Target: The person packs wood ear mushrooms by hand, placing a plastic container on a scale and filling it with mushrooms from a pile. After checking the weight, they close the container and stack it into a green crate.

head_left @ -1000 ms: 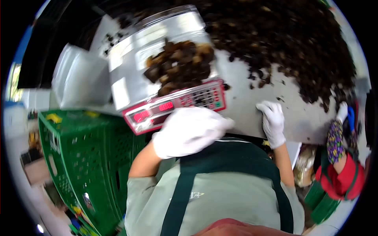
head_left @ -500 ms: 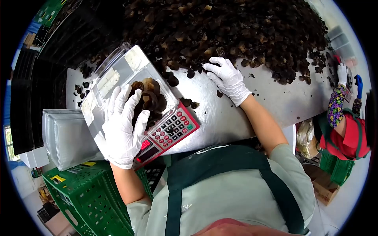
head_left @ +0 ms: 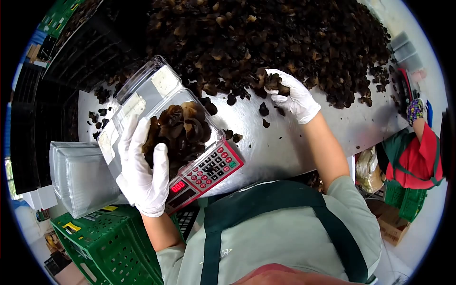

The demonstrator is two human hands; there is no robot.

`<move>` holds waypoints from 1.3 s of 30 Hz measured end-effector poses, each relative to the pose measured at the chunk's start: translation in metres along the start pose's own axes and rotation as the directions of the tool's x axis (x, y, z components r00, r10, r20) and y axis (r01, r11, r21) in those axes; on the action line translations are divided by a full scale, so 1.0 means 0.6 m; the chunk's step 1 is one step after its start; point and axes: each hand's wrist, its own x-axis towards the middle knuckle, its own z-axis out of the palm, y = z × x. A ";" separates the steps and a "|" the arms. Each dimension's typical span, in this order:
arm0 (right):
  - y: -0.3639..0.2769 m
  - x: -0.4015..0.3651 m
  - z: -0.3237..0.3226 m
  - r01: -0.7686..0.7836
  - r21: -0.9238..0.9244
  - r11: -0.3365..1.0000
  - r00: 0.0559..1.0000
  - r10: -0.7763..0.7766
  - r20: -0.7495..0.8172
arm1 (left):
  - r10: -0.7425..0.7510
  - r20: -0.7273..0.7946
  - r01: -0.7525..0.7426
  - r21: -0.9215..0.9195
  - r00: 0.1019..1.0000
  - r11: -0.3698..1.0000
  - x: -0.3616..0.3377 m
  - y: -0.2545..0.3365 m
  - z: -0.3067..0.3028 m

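A clear plastic container with its lid folded back lies tilted on a red and grey kitchen scale. Dark brown wood ear mushrooms fill part of it. My left hand, white-gloved, rests at the container's near left side, thumb and fingers apart, touching the mushrooms. At the near edge of a large mushroom pile, my right hand, also gloved, is closed around a small clump of wood ear mushrooms. Red digits glow on the scale's display.
Stacked clear containers stand left, near a green crate. Black crates rise behind them. Loose mushroom pieces dot the metal table. At far right a person in a red and green apron stands at the table.
My right hand has closed on a clump of mushrooms and lifted it slightly to the right. My left hand has drawn back from over the container's contents, and its thumb has spread outward.
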 end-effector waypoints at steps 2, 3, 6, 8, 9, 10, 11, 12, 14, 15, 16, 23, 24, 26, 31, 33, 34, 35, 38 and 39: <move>-0.003 0.003 0.000 0.000 -0.070 0.998 0.999 -0.004 -0.053 | 0.001 -0.061 0.002 0.056 0.998 0.998 -0.009 -0.004 -0.012; -0.008 0.005 0.035 -0.060 -0.296 0.953 0.952 -0.034 -0.303 | -0.005 -0.101 0.010 0.049 0.995 0.999 -0.018 -0.015 -0.018; -0.005 0.025 0.043 0.072 -0.815 0.575 0.885 -0.414 -0.214 | -0.039 -0.220 0.047 0.030 0.975 0.998 -0.039 -0.035 -0.042; -0.024 0.033 0.058 0.078 -0.799 0.597 0.899 -0.388 -0.202 | -0.126 -0.310 0.107 -0.079 0.942 0.991 -0.055 -0.047 -0.053; -0.034 0.035 0.076 0.083 -0.808 0.584 0.902 -0.388 -0.187 | -0.137 -0.328 0.124 -0.060 0.935 0.990 -0.061 -0.051 -0.059; -0.051 0.027 0.123 0.051 -0.802 0.596 0.919 -0.342 -0.195 | -0.195 -0.322 0.165 -0.118 0.926 0.979 -0.066 -0.053 -0.063; -0.061 0.019 0.173 0.016 -0.795 0.606 0.933 -0.296 -0.206 | -0.250 -0.312 0.203 -0.177 0.917 0.963 -0.068 -0.055 -0.068; -0.052 0.024 0.202 0.249 -0.802 0.543 0.922 -0.387 0.025 | -0.253 -0.310 0.190 -0.219 0.917 0.957 -0.064 -0.046 -0.066; -0.041 0.017 0.286 0.456 -0.729 0.510 0.881 -0.375 0.288 | -0.217 -0.292 0.174 -0.166 0.932 0.971 -0.065 -0.050 -0.060; -0.031 0.020 0.308 0.470 -0.710 0.525 0.883 -0.280 0.377 | -0.173 -0.269 0.150 -0.107 0.947 0.983 -0.064 -0.050 -0.058; -0.009 0.023 0.340 0.588 -0.612 0.529 0.803 -0.293 0.519 | -0.177 -0.259 0.166 -0.065 0.950 0.984 -0.061 -0.043 -0.053; 0.069 0.042 0.385 0.807 -0.493 -0.323 0.555 0.131 0.822 | -0.147 -0.031 0.135 -0.255 0.989 0.957 -0.056 -0.032 -0.018; 0.055 0.038 0.387 0.817 -0.510 -0.270 0.541 0.050 0.840 | -0.137 -0.053 0.117 -0.279 0.989 0.953 -0.056 -0.027 -0.018; 0.036 0.041 0.382 0.822 -0.569 -0.034 0.565 -0.082 0.821 | -0.256 -0.069 0.214 -0.368 0.964 0.905 -0.056 -0.015 -0.028; 0.002 0.030 0.323 0.548 -0.743 0.385 0.833 -0.333 0.441 | -0.222 -0.215 0.155 -0.288 0.951 0.945 -0.053 -0.052 -0.056; -0.012 0.007 0.306 0.378 -0.793 0.478 0.917 -0.313 0.249 | -0.236 -0.229 0.155 -0.323 0.944 0.934 -0.040 -0.045 -0.078; -0.011 0.002 0.286 0.368 -0.789 0.491 0.919 -0.321 0.229 | -0.192 -0.247 0.112 -0.304 0.950 0.946 -0.033 -0.050 -0.086; -0.011 -0.007 0.274 0.339 -0.797 0.500 0.928 -0.317 0.196 | -0.146 -0.264 0.068 -0.284 0.953 0.956 -0.024 -0.058 -0.095; -0.005 -0.034 0.249 0.178 -0.839 0.514 0.964 -0.262 0.044 | -0.178 -0.236 0.102 -0.304 0.955 0.947 0.011 -0.065 -0.113; -0.002 -0.042 0.245 0.149 -0.846 0.513 0.966 -0.258 0.014 | -0.163 -0.215 0.093 -0.303 0.963 0.949 0.018 -0.070 -0.118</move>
